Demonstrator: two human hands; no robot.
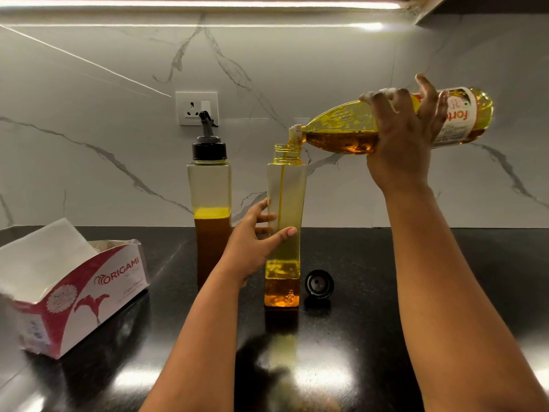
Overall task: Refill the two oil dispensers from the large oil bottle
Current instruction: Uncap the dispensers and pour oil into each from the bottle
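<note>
Golden oil is being poured from the large oil bottle (386, 129), gripped by the right hand (401, 138). The open dispenser (285, 221), steadied by the left hand (255, 236), is barely filled. The capped dispenser (209, 203) is judged still unfilled.

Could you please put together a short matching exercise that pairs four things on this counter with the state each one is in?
Things:
1. Large oil bottle
2. Capped dispenser
3. Open dispenser
4. Loose black cap

States:
A. Lying on the black counter, right of the dispenser being filled
B. Tipped nearly level in the right hand, pouring
C. Standing untouched, spout cap on, roughly half full
D. Steadied by the left hand, oil stream falling into its neck

Pairs: 1-B, 2-C, 3-D, 4-A
</note>
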